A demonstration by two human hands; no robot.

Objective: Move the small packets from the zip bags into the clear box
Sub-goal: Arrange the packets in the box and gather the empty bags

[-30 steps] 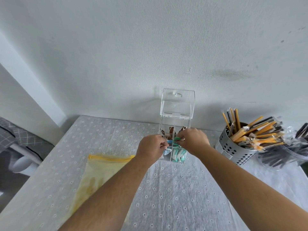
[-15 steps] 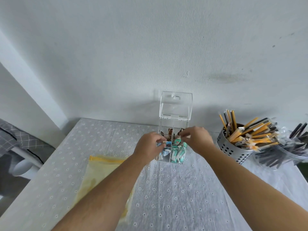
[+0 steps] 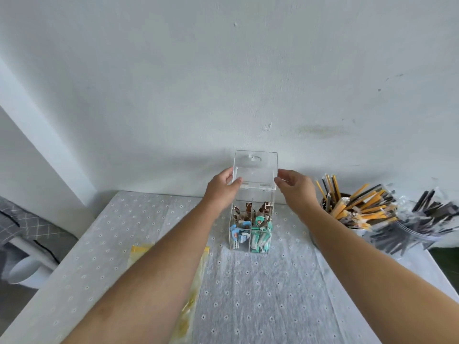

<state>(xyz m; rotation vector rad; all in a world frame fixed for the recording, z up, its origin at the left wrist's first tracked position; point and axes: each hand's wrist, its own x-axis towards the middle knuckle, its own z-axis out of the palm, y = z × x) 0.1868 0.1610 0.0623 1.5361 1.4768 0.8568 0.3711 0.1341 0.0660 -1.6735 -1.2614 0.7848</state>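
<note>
The clear box [image 3: 234, 240] stands on the table near the wall, divided into compartments. Blue packets [image 3: 238, 236], teal packets [image 3: 260, 238] and brown packets [image 3: 249, 209] fill it. Its hinged clear lid [image 3: 255, 170] stands upright and open. My left hand [image 3: 223, 189] pinches the lid's left edge between thumb and fingers. My right hand [image 3: 295, 186] is at the lid's right edge, fingertips at or just off it. A yellow zip bag [image 3: 198, 271] lies flat on the cloth, mostly hidden under my left forearm.
A perforated metal cup [image 3: 347, 214] of yellow and dark sticks stands right of the box. A clear bag of dark sticks [image 3: 417, 224] lies at the far right. The white dotted tablecloth [image 3: 260, 294] covers the table. A grey checked fabric [image 3: 22, 219] lies off the left edge.
Both hands rose from the packets at the box's top opening to the two sides of the upright lid. The camera view tilted up slightly.
</note>
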